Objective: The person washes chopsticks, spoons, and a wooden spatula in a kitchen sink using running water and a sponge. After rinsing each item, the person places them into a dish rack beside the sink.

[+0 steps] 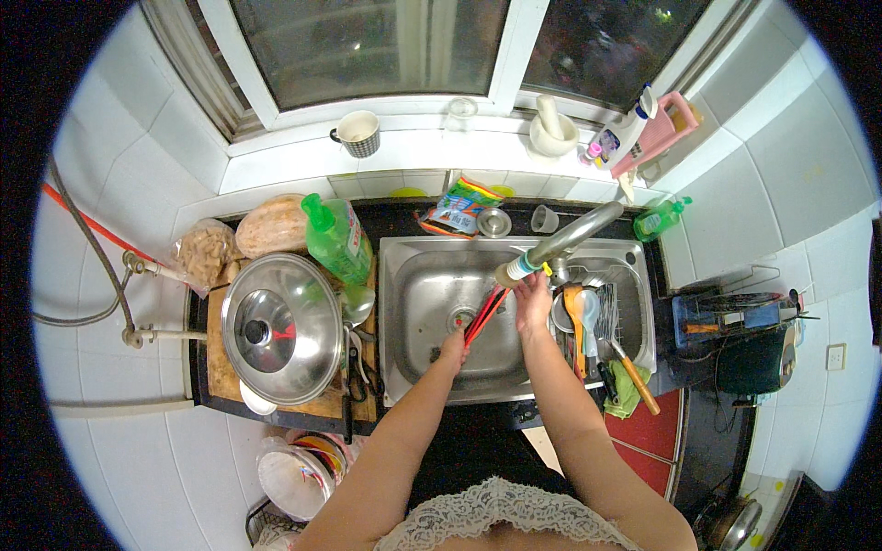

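My left hand [455, 350] is closed around the lower end of a bundle of red and black chopsticks [486, 318], held slanting over the stainless steel sink basin [420, 310]. The upper ends of the chopsticks reach just under the outlet of the steel faucet [579, 234]. Beside that outlet is my right hand [533, 303], its fingers raised near the yellow tag on the faucet; whether it holds anything is hidden. To the right, a wire rack in the second basin bears spatulas, an orange ladle [573, 324] and a whisk [608, 313].
A large lidded steel pan [282, 327], scissors [357, 375] and a green detergent bottle [337, 237] crowd the wooden board at left. Behind the sink lie a colourful packet [460, 206] and a small cup [544, 219]. A wooden-handled utensil [637, 382] juts over the right front edge.
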`<state>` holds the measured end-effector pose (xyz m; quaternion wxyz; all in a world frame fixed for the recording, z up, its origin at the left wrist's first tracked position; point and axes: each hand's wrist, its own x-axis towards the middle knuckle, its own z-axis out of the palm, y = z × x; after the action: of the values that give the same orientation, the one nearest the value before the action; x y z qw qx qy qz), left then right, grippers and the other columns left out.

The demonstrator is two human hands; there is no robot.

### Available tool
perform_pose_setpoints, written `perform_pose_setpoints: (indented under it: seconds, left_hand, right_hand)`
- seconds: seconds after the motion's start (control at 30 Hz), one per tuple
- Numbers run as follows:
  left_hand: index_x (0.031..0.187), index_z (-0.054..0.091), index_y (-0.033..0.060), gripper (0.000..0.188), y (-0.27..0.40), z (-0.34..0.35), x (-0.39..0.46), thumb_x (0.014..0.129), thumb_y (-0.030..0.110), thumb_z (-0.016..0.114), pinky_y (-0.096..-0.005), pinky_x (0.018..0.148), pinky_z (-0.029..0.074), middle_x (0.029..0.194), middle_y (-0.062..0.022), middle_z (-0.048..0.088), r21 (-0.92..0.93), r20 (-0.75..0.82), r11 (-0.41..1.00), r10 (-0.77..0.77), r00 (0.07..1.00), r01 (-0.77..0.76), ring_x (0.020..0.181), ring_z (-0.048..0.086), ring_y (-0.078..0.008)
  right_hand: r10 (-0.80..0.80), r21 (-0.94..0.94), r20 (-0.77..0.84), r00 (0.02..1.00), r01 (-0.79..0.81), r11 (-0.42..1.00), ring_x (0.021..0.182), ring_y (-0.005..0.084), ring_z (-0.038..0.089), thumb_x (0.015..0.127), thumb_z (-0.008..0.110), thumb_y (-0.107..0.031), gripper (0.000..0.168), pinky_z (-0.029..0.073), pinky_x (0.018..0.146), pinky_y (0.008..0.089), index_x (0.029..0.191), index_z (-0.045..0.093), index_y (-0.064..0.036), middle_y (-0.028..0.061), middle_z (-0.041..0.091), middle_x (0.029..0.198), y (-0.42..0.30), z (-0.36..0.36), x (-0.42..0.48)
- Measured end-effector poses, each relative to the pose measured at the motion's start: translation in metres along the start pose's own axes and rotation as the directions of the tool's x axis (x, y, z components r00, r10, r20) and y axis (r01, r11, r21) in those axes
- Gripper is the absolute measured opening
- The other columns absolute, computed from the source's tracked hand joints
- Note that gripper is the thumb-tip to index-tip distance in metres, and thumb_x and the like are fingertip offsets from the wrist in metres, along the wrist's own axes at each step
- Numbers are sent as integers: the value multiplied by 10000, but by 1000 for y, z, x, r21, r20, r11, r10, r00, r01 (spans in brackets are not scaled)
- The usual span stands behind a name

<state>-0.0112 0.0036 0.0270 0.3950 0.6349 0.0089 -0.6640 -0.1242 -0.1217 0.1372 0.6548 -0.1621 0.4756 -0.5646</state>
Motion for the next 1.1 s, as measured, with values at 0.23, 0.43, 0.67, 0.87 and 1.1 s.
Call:
perform_pose_setpoints:
  seconds: [0.23, 0.43, 0.67, 0.87, 1.1]
  left_hand:
    - [682, 498, 134, 449, 5, 3, -8, 889, 523, 412, -264, 326, 235, 515, 0, 424, 12, 8, 999, -35, 999, 35, 379, 355, -108]
    - [738, 523, 124, 440, 2, 1, -3, 905, 506, 384, -271, 368, 277, 557, -29, 465, 64, -16, 998, 2, 1000, -1, 434, 404, -132]
    - [1086, 607, 48, 594, 33, 25, 0, 914, 522, 295, -378, 888, 384, 1086, -212, 584, 433, -128, 878, 287, 949, -207, 1048, 533, -324]
    - [1104, 604, 61, 633, 67, 48, -9, 940, 487, 166, -422, 860, 412, 1025, -224, 613, 468, -108, 802, 469, 876, -372, 1000, 565, -367]
    - [1122, 594, 67, 628, 69, 51, -9, 932, 502, 182, -427, 820, 427, 956, -222, 634, 599, -94, 750, 415, 905, -282, 931, 595, -348]
  right_hand:
    - [205, -260, 313, 927, -124, 958, 1101, 215, 486, 911, 389, -513, 562, 372, 914, 381, 1274, 403, -84, 93, 516, 1219, 3, 10, -11]
    - [208, -366, 397, 894, -53, 929, 782, 147, 556, 907, 528, -274, 300, 450, 730, 278, 1116, 504, -61, 32, 583, 893, 18, 31, -13]
    - [187, -251, 286, 940, -115, 961, 510, 94, 343, 912, 525, -368, 305, 304, 495, 238, 744, 470, -120, -34, 390, 592, 32, 46, -14]
    - [193, -373, 260, 946, -86, 924, 471, 94, 325, 892, 505, -475, 449, 300, 478, 239, 607, 409, -142, -37, 352, 521, 33, 58, -16]
    - [283, -260, 250, 926, -217, 941, 541, 73, 401, 886, 571, -344, 265, 330, 459, 228, 808, 456, -118, -35, 448, 667, 48, 39, -3]
